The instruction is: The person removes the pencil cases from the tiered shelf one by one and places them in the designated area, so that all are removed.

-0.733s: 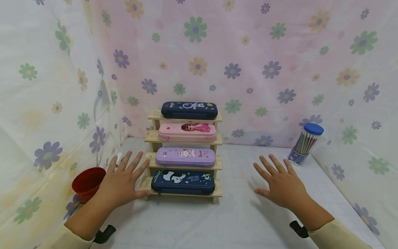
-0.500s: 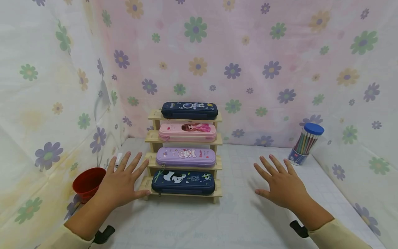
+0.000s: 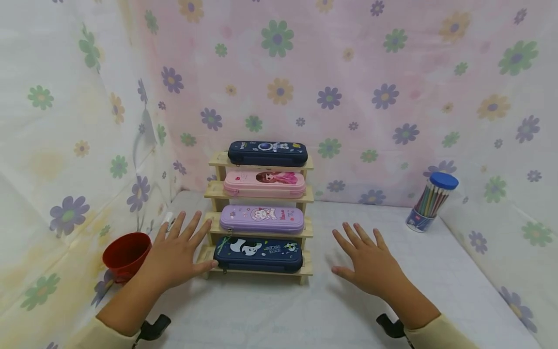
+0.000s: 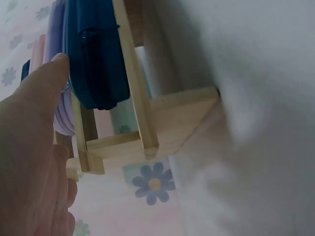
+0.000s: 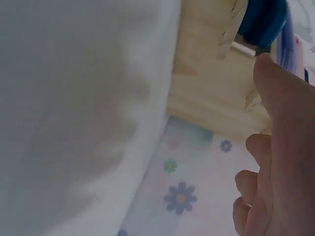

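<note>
A stepped wooden rack [image 3: 307,264] bears several zip pencil cases, one per step. From the bottom up come a navy panda case [image 3: 258,261], a purple case [image 3: 244,220], a pink case [image 3: 240,182] and a navy astronaut case [image 3: 268,159]. My left hand [image 3: 174,259], fingers spread and holding nothing, is beside the rack's left side, its thumb tip overlapping the panda case's left end in the head view. To the right of the rack, my right hand [image 3: 370,264] is likewise spread and holds nothing. In the right wrist view, its thumb [image 5: 268,78] points toward the rack's side [image 5: 206,93].
A red cup-shaped container [image 3: 124,259] stands at the left, partly behind my left forearm. At the back right is a tub of pencils [image 3: 421,218] with a blue lid. Flowered cloth walls [image 3: 348,77] enclose the white-covered table [image 3: 279,310].
My right hand has moved left toward the rack. My left hand has shifted very slightly right, and the head view has shifted a little. The pencil cases stay on their steps.
</note>
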Tool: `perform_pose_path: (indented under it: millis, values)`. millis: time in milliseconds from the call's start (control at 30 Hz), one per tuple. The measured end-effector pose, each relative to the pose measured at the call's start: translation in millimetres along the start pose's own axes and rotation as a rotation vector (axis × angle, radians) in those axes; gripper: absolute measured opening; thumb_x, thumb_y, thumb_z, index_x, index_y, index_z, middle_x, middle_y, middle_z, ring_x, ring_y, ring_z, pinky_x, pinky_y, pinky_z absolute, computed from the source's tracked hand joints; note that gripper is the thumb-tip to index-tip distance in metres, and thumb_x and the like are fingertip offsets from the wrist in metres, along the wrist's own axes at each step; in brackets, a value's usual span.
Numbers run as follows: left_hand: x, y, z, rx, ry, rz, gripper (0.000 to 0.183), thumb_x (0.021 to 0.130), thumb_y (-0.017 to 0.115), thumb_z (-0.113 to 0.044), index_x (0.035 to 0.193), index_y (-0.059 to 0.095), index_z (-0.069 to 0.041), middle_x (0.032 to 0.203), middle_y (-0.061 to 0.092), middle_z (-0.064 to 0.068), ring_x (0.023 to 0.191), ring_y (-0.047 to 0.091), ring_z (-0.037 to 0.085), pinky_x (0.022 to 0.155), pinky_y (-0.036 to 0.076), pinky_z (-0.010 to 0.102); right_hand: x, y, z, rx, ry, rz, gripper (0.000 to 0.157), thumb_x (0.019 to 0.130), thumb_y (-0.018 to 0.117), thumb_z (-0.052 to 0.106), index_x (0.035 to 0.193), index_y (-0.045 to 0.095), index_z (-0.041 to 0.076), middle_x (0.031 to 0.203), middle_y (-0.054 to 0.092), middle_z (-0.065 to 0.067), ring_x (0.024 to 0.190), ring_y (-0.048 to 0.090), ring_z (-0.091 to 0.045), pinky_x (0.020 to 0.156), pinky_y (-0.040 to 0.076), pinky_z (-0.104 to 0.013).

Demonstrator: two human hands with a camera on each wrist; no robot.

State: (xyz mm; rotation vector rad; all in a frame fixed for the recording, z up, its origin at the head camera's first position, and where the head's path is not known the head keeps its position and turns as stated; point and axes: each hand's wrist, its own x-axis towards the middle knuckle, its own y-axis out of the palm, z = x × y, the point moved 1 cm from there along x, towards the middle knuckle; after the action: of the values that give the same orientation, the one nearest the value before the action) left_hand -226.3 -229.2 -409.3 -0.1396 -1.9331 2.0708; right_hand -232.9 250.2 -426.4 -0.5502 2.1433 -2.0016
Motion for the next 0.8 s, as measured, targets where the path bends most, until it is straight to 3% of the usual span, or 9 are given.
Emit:
perform_pose_path:
  millis: [100,267,367,533,667,800]
  values:
    - [2.1,3.9,-3.9,-0.086,-0.029,-0.005,0.106,0.088,0.05,-0.085,0.169,0.018,-0.025,0.176,0.011,0.013,0.159,0.006,0.05,0.121,0.006,0.076,7,3.9,17,0.106,0.002,0.006,0.094,0.091,0.062,0.074,0.167,0.026,0.033,0.174,0.024,-0.008,0.159,0.025,-0.038,0.123,0.01,-0.073]
    - [8.0,6.6,-12.1,-0.243,-0.082,0.002,0.096,0.096,0.049,-0.075,0.17,0.016,-0.023,0.175,0.009,0.017,0.158,0.006,0.053,0.12,0.01,0.076,13,2.2,42,0.305,0.045,0.018,0.088,0.093,0.065,0.068,0.166,0.032,0.032,0.169,0.036,-0.008,0.149,0.043,-0.039,0.117,0.035,-0.067]
    - [12.3,7.9,-15.6,-0.333,-0.121,0.006,0.094,0.098,0.05,-0.071,0.17,0.013,-0.022,0.175,0.01,0.019,0.157,0.008,0.055,0.117,0.016,0.078,13,1.8,56,0.393,0.088,-0.009,0.081,0.094,0.066,0.065,0.161,0.042,0.025,0.161,0.049,-0.007,0.145,0.049,-0.036,0.111,0.045,-0.063]
    - [20.0,13.9,-17.5,-0.513,-0.187,0.001,0.093,0.101,0.051,-0.066,0.17,0.008,-0.023,0.175,0.011,0.021,0.157,0.013,0.053,0.113,0.024,0.078,14,4.8,72,0.487,0.118,-0.052,0.076,0.095,0.065,0.065,0.151,0.053,0.016,0.147,0.06,-0.003,0.14,0.054,-0.028,0.112,0.047,-0.055]
    - [27.1,20.8,-17.1,-0.651,-0.2,-0.038,0.086,0.105,0.05,-0.057,0.17,0.008,-0.019,0.174,0.012,0.023,0.157,0.017,0.05,0.116,0.026,0.074,15,5.5,81,0.581,0.087,-0.036,0.076,0.094,0.071,0.06,0.154,0.051,0.018,0.154,0.055,-0.002,0.146,0.048,-0.027,0.117,0.043,-0.054]
    - [31.2,27.3,-16.3,-0.779,-0.211,-0.06,0.077,0.109,0.047,-0.047,0.169,0.009,-0.017,0.174,0.014,0.021,0.158,0.017,0.047,0.121,0.022,0.07,19,7.0,92,0.648,0.092,-0.024,0.082,0.091,0.076,0.058,0.158,0.046,0.022,0.159,0.05,0.0,0.147,0.047,-0.025,0.115,0.046,-0.052]
